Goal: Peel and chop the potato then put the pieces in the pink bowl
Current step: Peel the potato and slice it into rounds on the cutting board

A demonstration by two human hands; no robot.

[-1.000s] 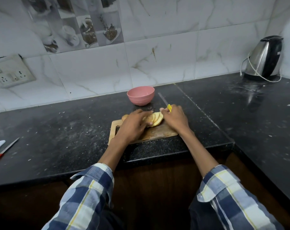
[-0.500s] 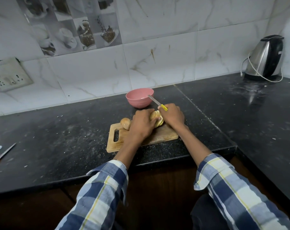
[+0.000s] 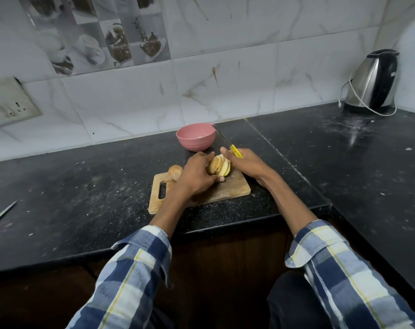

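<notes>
Head view shows my left hand (image 3: 197,176) curled around the fanned potato slices (image 3: 219,165), pressing them against my right hand (image 3: 246,165), which grips the yellow-handled knife (image 3: 235,150). A second ago the slices lay spread under my palms on the cutting board (image 3: 227,191); now they are bunched between both hands and the blade tip points up toward the pink bowl (image 3: 196,136). I judge the chopping done and the transfer starting. An uncut potato (image 3: 175,172) rests at the board's far left edge, so work remains on the tabletop (image 3: 83,198).
</notes>
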